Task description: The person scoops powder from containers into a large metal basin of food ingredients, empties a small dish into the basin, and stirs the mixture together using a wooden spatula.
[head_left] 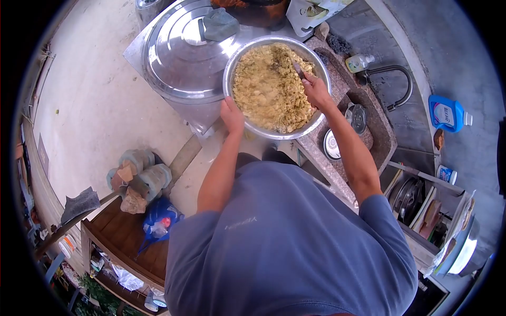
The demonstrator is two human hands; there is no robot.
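A wide metal basin (230, 79) full of yellowish, crumbly food mash (269, 89) is held in front of me, over the sink's left edge. My left hand (232, 115) grips the basin's lower left rim, fingers out of sight beneath it. On the right side, my right hand (316, 90) is closed around the handle of a utensil (299, 70), perhaps a spatula or knife, whose tip touches the mash. A greenish streak runs through the mash near the utensil. Left of the basin lies a large round metal lid (179, 79) with a grey-green cloth (220, 25) on top.
A stone sink (383, 124) with a curved black faucet (406, 87) and dishes is on the right. Beyond it stand a soap bottle (358, 63) and a blue bottle (445, 113). A dish rack (411, 200) is lower right. At left are a wooden cabinet (118, 231) and stacked blocks (153, 181).
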